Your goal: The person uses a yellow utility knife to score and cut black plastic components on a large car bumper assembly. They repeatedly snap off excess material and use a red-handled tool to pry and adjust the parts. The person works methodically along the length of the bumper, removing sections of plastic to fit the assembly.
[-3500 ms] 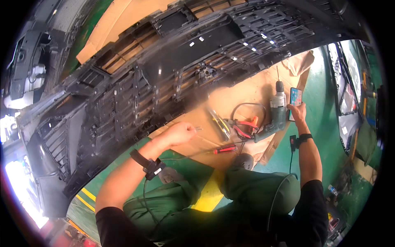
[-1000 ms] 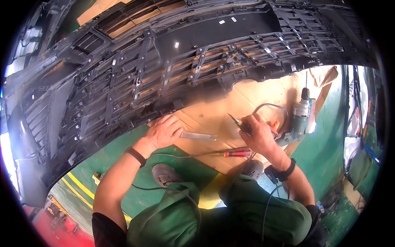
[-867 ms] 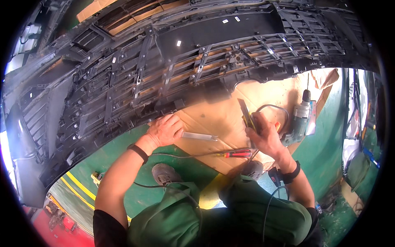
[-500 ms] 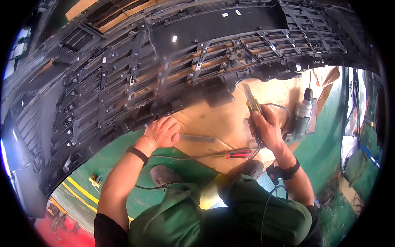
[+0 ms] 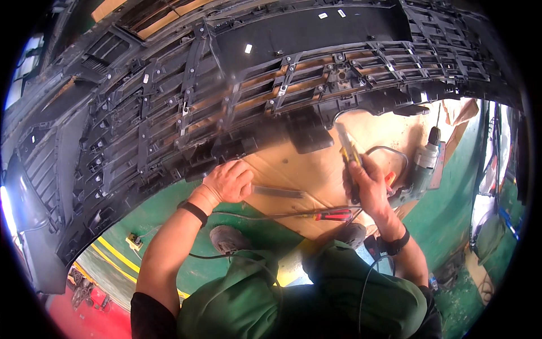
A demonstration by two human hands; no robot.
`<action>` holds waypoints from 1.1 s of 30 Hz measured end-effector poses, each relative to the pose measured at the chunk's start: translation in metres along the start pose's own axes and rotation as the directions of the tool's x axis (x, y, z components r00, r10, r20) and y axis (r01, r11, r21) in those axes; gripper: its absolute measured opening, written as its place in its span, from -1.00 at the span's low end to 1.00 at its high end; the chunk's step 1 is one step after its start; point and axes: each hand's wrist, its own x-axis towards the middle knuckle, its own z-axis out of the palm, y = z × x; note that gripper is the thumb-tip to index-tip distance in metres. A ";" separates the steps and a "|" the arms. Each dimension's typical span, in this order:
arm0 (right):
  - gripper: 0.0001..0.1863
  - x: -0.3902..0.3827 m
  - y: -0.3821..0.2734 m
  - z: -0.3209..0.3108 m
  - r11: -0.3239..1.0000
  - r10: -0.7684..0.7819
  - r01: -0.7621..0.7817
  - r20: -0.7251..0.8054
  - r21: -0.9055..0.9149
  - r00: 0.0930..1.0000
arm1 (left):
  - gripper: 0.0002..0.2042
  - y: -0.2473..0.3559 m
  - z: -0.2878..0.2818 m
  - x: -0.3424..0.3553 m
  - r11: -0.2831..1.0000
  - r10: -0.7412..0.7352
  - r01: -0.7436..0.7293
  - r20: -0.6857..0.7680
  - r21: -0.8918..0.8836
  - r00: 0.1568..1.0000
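Note:
A large black car bumper with a slatted grille [image 5: 305, 34] spans the space in front of me, its inner side showing clips and ribs. My left hand [image 5: 228, 181] is closed with curled fingers at its lower edge; whatever lies inside the fingers is hidden. In my right hand [image 5: 370, 183], held over the cardboard, is a yellow-and-black utility knife [image 5: 351, 152], its long blade pointing away toward the bumper. Just right of my left hand lies a flat grey strip [image 5: 279, 192].
Brown cardboard [image 5: 282, 164] covers part of the green floor. A corded power drill [image 5: 424, 164] stands to the right of my right hand. A red-and-black handled tool [image 5: 334, 215] lies near my shoes, beside a dark cable [image 5: 254, 216]. An orange piece [image 5: 389, 179] shows by my right hand.
The view has shifted slightly, so most things appear a little farther right. My right hand has drawn the knife slightly toward me. My left hand stays closed at the bumper's edge.

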 end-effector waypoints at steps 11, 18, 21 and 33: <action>-0.71 -0.024 -0.012 0.084 0.979 0.112 -0.070 0.213 -0.192 0.971 | -0.88 0.002 -0.007 0.000 0.999 -0.040 0.040 0.035 -0.001 0.999; -0.71 -0.018 -0.032 0.121 0.977 0.178 -0.164 0.101 -0.135 0.979 | -0.85 0.000 -0.003 0.002 1.000 -0.001 0.001 0.010 -0.003 1.000; -0.71 -0.018 -0.039 0.130 0.968 0.176 -0.167 0.031 -0.190 0.984 | -0.84 0.002 -0.008 0.001 1.000 0.003 -0.003 -0.006 0.019 1.000; -0.69 -0.020 0.007 0.168 0.992 0.094 -0.106 -0.163 -0.067 0.982 | -0.93 0.008 -0.009 0.004 0.966 -0.140 0.124 -0.057 -0.229 0.988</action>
